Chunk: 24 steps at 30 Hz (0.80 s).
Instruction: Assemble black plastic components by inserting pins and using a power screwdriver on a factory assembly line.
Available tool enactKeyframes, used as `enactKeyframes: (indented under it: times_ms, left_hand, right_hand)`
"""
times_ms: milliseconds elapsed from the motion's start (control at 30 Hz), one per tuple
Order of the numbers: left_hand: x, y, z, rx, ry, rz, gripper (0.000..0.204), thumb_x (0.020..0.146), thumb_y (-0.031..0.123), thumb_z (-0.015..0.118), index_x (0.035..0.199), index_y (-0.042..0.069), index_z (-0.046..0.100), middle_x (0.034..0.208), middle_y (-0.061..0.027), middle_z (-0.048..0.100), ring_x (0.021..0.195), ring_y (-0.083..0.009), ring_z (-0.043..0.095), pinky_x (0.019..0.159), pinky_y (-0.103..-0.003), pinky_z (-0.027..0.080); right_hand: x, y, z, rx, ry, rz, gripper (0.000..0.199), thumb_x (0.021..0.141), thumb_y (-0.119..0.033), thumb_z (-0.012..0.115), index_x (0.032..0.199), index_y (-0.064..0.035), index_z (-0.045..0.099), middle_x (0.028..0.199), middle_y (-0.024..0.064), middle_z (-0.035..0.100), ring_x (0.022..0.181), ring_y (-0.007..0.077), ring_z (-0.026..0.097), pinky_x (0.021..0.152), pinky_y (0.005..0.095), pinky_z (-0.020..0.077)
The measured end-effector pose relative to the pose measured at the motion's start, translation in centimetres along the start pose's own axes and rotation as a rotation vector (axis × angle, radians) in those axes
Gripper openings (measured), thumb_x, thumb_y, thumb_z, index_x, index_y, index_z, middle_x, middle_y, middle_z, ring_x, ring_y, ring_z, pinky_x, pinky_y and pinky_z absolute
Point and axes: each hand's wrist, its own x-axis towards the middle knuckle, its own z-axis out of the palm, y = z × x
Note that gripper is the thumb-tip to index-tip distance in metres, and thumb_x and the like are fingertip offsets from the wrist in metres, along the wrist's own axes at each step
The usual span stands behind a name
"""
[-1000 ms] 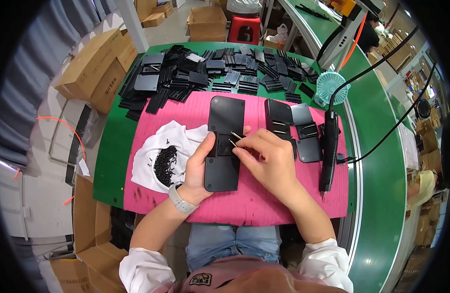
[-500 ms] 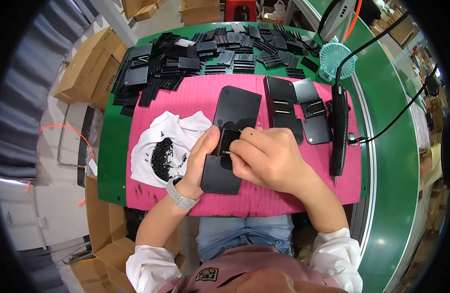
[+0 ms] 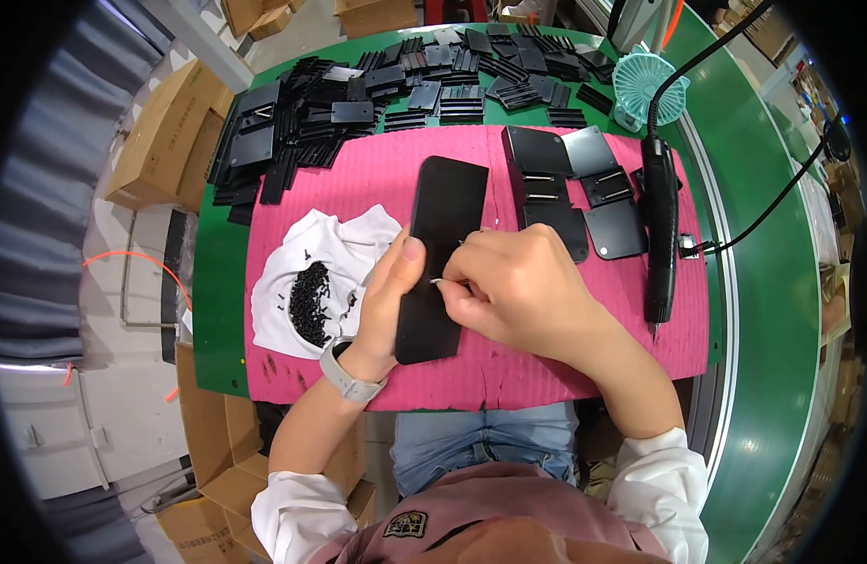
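Observation:
My left hand [image 3: 385, 301] grips the left edge of a long black plate assembly [image 3: 449, 193], thumb on its face near the middle. It is held tilted above the pink mat. My right hand [image 3: 509, 282] is closed at the right edge of its middle, fingertips pinched. A small bright metal tip [image 3: 436, 280] shows at those fingertips; the rest of it is hidden. Left of my hands lies a white cloth [image 3: 354, 240] with a heap of small black screws [image 3: 308, 303]. Right of them rest similar black hinged plates [image 3: 551, 188] with silver pins.
A black electric screwdriver [image 3: 658, 230] hangs by its cord at the right, tip close to the pink mat [image 3: 358, 179]. Behind are piles of black parts [image 3: 311, 122] on the green table [image 3: 222, 320]. A turquoise fan [image 3: 648, 89] stands at the back right. Cardboard boxes [image 3: 170, 136] stand left.
The plate assembly has turned in my hands, so its face looks narrower and darker and its middle recess is less visible. My right hand stays pinched at its middle.

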Motion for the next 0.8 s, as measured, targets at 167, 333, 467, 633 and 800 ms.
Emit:
enactKeyframes:
  times_ms: [167, 333, 467, 633, 800]
  left_hand:
    - [-0.1, -0.4, -1.0, -0.630, -0.049, -0.131, 0.046, 0.102, 0.040, 0.034, 0.122, 0.003, 0.052, 0.106, -0.0103, 0.063, 0.091, -0.0169, 0.064, 0.079, -0.030, 0.053]
    - [-0.5, 0.4, -1.3, -0.613, -0.016, -0.132, 0.050, 0.101, 0.044, 0.034, 0.120, 0.003, 0.054, 0.100, -0.0095, 0.065, 0.083, -0.0160, 0.065, 0.073, -0.028, 0.054]
    - [-0.5, 0.3, -1.2, -0.572, 0.014, -0.111, 0.051, 0.101, 0.046, 0.034, 0.119, 0.003, 0.055, 0.098, -0.0093, 0.065, 0.078, -0.0148, 0.065, 0.067, -0.026, 0.053]
    - [-0.5, -0.5, -2.2, -0.659, -0.109, -0.113, 0.050, 0.102, 0.044, 0.029, 0.122, 0.005, 0.054, 0.107, -0.0106, 0.065, 0.090, -0.0205, 0.066, 0.077, -0.032, 0.055]
    - [-0.6, 0.0, -1.2, -0.593, 0.002, -0.134, 0.049, 0.102, 0.043, 0.030, 0.123, 0.004, 0.053, 0.107, -0.0104, 0.065, 0.089, -0.0183, 0.065, 0.076, -0.030, 0.054]
  right_hand:
    - [0.4, -0.6, -0.1, -0.054, 0.095, 0.029, 0.012, 0.072, -0.009, 0.072, 0.076, -0.0056, 0.062, 0.067, 0.0055, 0.055, 0.052, 0.0245, 0.057, 0.045, 0.0333, 0.0449]
    - [0.1, 0.0, 0.4, -0.076, 0.193, 0.090, 0.016, 0.071, -0.010, 0.074, 0.083, -0.0066, 0.064, 0.072, 0.0050, 0.056, 0.055, 0.0248, 0.059, 0.047, 0.0341, 0.0464]
    - [0.3, 0.0, 0.3, -0.107, 0.194, -0.009, 0.014, 0.071, -0.008, 0.074, 0.082, -0.0053, 0.065, 0.072, 0.0047, 0.055, 0.054, 0.0230, 0.059, 0.044, 0.0328, 0.0453]
    - [0.2, -0.2, -0.2, -0.176, 0.132, -0.055, 0.014, 0.070, -0.003, 0.075, 0.080, -0.0037, 0.065, 0.069, 0.0040, 0.055, 0.053, 0.0178, 0.058, 0.044, 0.0295, 0.0442]
    - [0.3, -0.7, -0.8, -0.298, 0.026, -0.114, 0.014, 0.070, -0.004, 0.074, 0.080, -0.0039, 0.064, 0.069, 0.0043, 0.054, 0.051, 0.0185, 0.057, 0.043, 0.0309, 0.0436]
